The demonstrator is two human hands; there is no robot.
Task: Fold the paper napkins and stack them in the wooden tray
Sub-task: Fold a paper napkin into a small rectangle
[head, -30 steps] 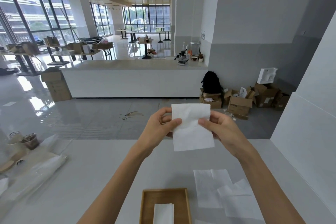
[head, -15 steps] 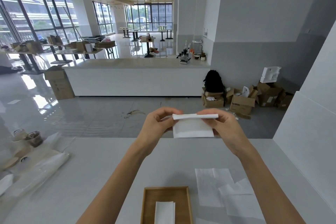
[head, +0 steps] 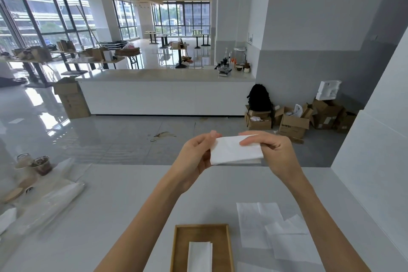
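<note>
White napkin [head: 236, 150], half-folded, pinched mid-frame between left hand [head: 196, 157] and right hand [head: 273, 152]; uneven pinching could skew the crease before the wooden tray [head: 178, 247]

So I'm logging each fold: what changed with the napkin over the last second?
The napkin, hanging open a second ago, has been folded in half; both hands, left hand and right hand, kept their grip and now press it flat. The wooden tray with one folded napkin and the loose napkins are unchanged.
</note>
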